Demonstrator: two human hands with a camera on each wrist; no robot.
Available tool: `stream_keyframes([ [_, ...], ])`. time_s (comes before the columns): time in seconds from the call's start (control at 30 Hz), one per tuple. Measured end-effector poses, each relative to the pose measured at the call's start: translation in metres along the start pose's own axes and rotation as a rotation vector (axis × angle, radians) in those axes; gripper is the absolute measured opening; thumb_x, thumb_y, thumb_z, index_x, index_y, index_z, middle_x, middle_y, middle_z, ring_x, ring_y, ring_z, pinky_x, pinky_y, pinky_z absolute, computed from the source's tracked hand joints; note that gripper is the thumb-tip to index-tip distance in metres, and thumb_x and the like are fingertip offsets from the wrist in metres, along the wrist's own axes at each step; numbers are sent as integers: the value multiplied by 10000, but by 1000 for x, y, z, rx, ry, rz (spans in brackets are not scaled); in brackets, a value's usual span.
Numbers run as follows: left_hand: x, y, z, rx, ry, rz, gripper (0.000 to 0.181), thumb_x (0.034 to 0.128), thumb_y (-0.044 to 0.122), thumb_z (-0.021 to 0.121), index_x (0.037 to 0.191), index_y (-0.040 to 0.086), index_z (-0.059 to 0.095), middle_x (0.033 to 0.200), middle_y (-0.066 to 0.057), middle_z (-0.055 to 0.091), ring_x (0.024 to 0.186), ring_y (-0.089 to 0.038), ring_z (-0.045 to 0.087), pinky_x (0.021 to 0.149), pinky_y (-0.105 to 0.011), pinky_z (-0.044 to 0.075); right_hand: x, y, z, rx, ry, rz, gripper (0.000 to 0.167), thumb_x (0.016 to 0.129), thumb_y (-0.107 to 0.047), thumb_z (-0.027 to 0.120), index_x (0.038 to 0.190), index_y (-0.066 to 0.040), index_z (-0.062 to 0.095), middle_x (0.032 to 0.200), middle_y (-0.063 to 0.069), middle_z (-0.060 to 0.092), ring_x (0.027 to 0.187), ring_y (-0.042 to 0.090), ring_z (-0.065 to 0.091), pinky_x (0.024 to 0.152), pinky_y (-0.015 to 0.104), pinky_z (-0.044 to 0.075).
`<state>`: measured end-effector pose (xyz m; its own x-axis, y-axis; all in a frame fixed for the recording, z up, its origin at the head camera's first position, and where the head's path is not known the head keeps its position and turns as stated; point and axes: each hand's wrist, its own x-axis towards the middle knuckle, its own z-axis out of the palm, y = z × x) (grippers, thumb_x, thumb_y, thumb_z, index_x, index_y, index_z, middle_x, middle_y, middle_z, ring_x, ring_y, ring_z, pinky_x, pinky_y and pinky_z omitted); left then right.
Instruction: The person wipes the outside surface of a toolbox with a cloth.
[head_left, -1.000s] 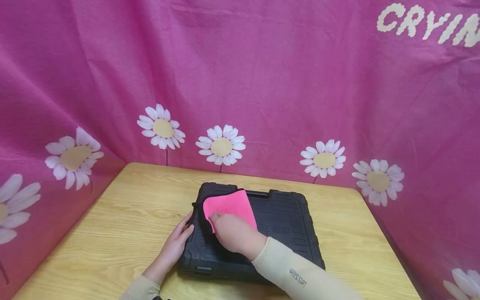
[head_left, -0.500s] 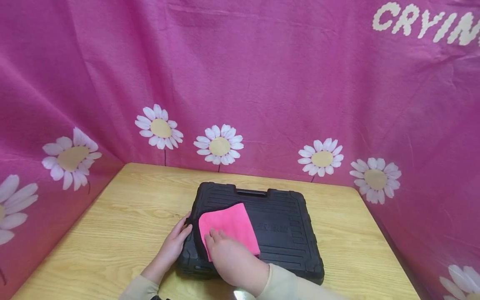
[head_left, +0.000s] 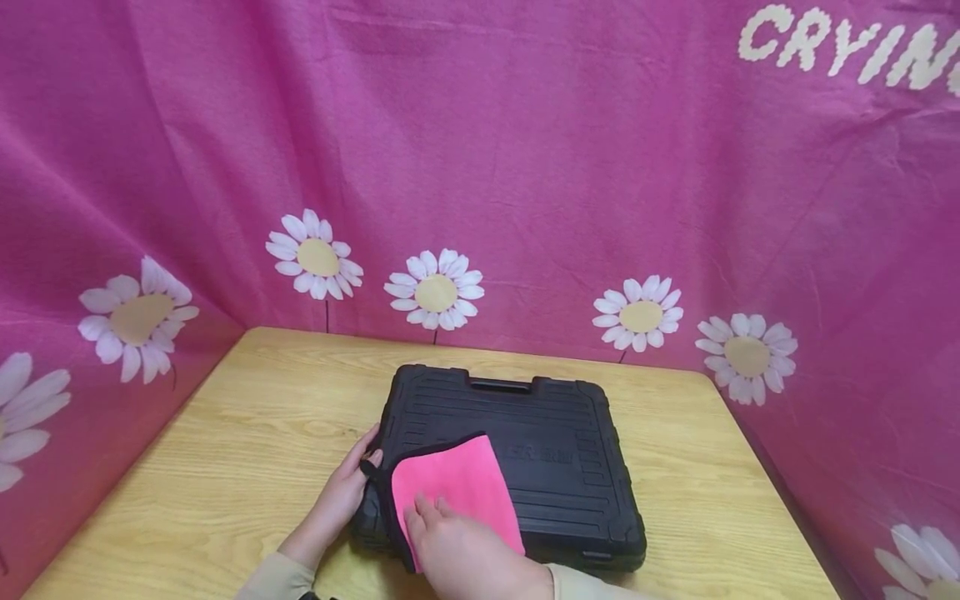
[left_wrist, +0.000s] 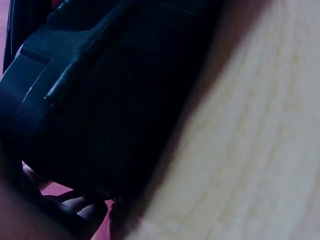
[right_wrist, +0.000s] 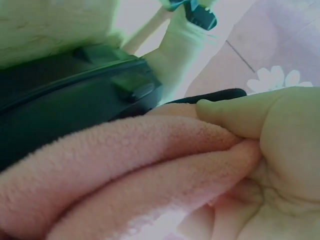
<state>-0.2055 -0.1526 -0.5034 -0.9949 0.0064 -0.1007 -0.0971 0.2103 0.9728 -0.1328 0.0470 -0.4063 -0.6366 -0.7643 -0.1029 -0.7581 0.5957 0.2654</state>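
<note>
A black hard case [head_left: 555, 475] lies flat on the table, its handle toward the back. The left hand [head_left: 341, 496] grips the case's left side, thumb near the top edge; in the left wrist view its fingers [left_wrist: 82, 206] are dark beside the case [left_wrist: 100, 120]. Over the front left part of the case lies a pink cloth [head_left: 480, 479] with black trim. The right hand [head_left: 465, 550] presses on this cloth from above. Seen from the right wrist, the cloth [right_wrist: 125, 145] is folded and pinched between the thumb and palm of the right hand [right_wrist: 280, 150].
The case stands on a wooden table [head_left: 255, 433]. Behind and at both sides hangs a magenta curtain [head_left: 480, 167] with white daisies and pale letters at the upper right.
The right hand and the pink cloth have moved toward the front edge of the case, uncovering its back left part. The left hand has stayed at the case's left side.
</note>
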Motion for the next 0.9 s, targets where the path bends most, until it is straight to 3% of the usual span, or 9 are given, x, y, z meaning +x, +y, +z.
stream_keyframes([
  [0.2, 0, 0, 0, -7, -19, -15, 587, 1100, 281, 432, 1637, 109, 265, 1593, -318, 371, 1479, -483, 364, 1212, -634, 267, -2, 0, 4, 109, -16, 0, 436, 1000, -259, 655, 1410, -115, 625, 1409, 14, 645, 1236, 121, 657, 1000, 203, 531],
  [0.43, -1, 1, 0, -12, -23, -2, 586, 1099, 275, 442, 1635, 109, 273, 1586, -324, 378, 1469, -478, 383, 1206, -612, 285, -5, 3, 4, 155, -63, 74, 503, 994, -312, 657, 1480, -215, 571, 1505, -57, 568, 1322, 129, 600, 933, 348, 593],
  [0.63, 0, -1, -1, -5, -21, 22, 584, 1097, 260, 455, 1629, 91, 283, 1615, -308, 338, 1485, -487, 355, 1221, -626, 243, -6, 9, 0, 113, -10, 41, 512, 952, -181, 712, 1449, -175, 591, 1480, -43, 590, 1318, 134, 601, 1015, 244, 537],
  [0.9, -1, 2, -2, -32, -33, 63, 588, 1089, 218, 471, 1621, 51, 283, 1659, -266, 269, 1546, -440, 233, 1250, -590, 192, 0, 22, -2, 112, 7, 58, 484, 976, -88, 671, 1446, -168, 590, 1440, -25, 620, 1284, 108, 627, 1053, 221, 503],
])
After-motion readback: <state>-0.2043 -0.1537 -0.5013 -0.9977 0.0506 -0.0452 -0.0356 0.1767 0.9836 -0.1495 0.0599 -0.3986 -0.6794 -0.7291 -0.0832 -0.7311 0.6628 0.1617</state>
